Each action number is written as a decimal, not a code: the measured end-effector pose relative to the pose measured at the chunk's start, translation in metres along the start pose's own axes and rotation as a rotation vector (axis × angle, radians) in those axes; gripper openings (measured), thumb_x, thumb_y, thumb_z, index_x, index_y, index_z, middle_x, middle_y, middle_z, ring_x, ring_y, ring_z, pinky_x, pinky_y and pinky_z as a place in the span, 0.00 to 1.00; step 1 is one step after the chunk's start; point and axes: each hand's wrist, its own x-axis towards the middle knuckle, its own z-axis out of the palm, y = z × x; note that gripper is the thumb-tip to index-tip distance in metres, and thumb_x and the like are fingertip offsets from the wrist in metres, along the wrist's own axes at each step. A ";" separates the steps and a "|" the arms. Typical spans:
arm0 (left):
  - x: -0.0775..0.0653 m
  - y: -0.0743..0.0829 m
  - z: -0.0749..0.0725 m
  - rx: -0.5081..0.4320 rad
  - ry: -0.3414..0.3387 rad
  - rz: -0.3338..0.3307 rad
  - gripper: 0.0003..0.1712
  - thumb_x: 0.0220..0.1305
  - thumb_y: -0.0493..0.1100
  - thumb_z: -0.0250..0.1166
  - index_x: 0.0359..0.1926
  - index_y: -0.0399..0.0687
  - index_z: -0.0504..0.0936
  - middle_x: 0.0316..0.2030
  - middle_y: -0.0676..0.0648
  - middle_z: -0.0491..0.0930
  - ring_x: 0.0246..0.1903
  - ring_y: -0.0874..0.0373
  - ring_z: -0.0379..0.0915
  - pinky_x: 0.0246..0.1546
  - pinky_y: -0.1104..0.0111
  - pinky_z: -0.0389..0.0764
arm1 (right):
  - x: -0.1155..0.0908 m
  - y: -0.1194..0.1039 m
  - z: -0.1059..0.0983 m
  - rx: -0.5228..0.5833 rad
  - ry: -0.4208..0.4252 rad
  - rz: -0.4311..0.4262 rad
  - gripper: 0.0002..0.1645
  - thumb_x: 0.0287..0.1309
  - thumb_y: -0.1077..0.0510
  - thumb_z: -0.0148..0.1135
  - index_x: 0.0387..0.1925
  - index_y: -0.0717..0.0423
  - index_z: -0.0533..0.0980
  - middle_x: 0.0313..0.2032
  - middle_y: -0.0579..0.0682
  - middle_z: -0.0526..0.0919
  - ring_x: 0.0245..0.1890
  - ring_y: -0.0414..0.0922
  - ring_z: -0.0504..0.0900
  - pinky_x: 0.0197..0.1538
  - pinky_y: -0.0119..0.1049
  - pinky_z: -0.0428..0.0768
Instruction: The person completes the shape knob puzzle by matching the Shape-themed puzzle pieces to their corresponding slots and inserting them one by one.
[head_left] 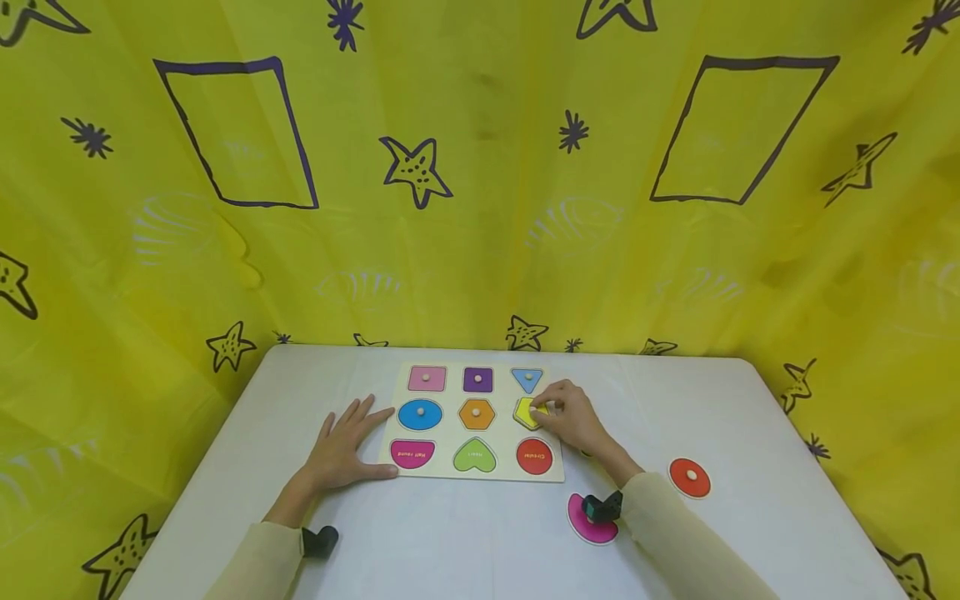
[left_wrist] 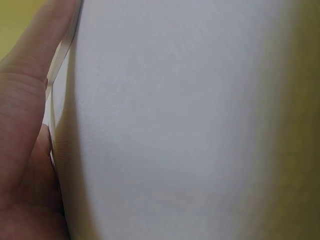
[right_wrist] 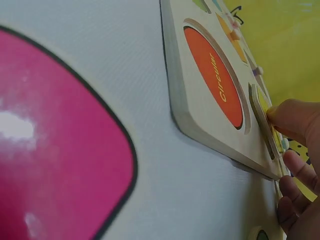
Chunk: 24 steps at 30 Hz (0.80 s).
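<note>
My right hand (head_left: pixel 576 419) pinches the small knob of a yellow pentagon puzzle piece (head_left: pixel 527 418) over the right side of a pale wooden shape board (head_left: pixel 451 433). In the right wrist view the pentagon sits slightly tilted, its wooden edge standing above the board face. Against the board's left edge rests my left hand (head_left: pixel 347 448), fingers spread, with thumb and fingertips touching the edge. Seated in the board are pink, purple, light-blue triangle, blue oval and orange hexagon (head_left: pixel 477 421) pieces. The front row shows bare printed recesses: half round (head_left: pixel 412 454), heart (head_left: pixel 475 457) and circular (head_left: pixel 534 457).
A red circle piece (head_left: pixel 690 478) lies on the white table (head_left: pixel 465 542) to the right. Nearer, a magenta half-round piece (head_left: pixel 581 523) lies partly under my right wrist camera. Another piece is mostly hidden beneath the right wrist. A yellow patterned curtain (head_left: pixel 480 250) stands behind the table.
</note>
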 end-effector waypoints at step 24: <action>0.000 0.000 0.000 -0.007 -0.005 -0.008 0.60 0.45 0.72 0.76 0.76 0.56 0.68 0.79 0.36 0.53 0.78 0.33 0.40 0.72 0.31 0.33 | 0.002 0.004 0.006 -0.037 -0.004 0.009 0.04 0.58 0.59 0.75 0.36 0.51 0.89 0.50 0.53 0.79 0.51 0.51 0.71 0.51 0.44 0.76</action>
